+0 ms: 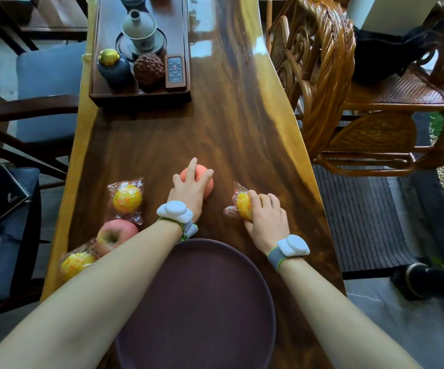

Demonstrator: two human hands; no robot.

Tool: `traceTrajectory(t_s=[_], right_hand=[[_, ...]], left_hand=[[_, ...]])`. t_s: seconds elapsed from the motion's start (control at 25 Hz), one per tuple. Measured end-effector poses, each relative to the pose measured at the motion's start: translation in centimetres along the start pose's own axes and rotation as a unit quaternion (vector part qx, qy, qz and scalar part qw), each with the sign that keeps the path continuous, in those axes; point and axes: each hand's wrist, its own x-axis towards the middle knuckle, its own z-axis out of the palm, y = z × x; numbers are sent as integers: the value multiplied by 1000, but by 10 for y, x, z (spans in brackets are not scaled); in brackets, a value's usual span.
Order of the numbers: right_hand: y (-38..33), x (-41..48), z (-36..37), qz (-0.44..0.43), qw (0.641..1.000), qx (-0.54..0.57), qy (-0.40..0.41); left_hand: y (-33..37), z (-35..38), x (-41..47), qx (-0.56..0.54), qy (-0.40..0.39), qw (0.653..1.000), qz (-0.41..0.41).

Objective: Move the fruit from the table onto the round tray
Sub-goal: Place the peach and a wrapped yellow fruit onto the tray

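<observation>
A dark purple round tray lies near the table's front edge, with no fruit on it. My left hand rests on a peach beyond the tray, fingers spread over its top. To the right, my right hand is closed on a yellow orange in a clear plastic wrapper, which sits on the table. On the left lie another wrapped orange, a red apple and a third wrapped orange, partly hidden by my left forearm.
A wooden tea tray at the far end holds a teapot, a jar, a cone-shaped ornament and a remote. Rattan chairs stand along the right edge, dark chairs along the left. A black bag sits at the left.
</observation>
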Motion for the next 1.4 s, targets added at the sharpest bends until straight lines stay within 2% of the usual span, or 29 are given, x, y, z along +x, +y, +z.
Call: traceTrajectory(t_s=[0.2,0.48,0.64,0.92,1.2,1.4], right_hand=[[-3,1,-3,1,1000,-9,15],[-17,-44,-14,-27,994,44,97],[-32,-86,-16,-36,987,87,130],[-40,-158,25,-39,993,82,74],[-42,-180,43,5,996,72,54],[-34,-180,51,20,998,45,48]], left_hand=[[-3,-9,-2,-13,-16,1000,4],[-18,-30,-66,-44,58,996,47],[-34,-40,-121,-89,46,994,38],[-40,-1,-200,-48,-37,998,19],[-17,22,-207,-41,-28,999,7],[-6,33,-203,-24,-52,998,-10]])
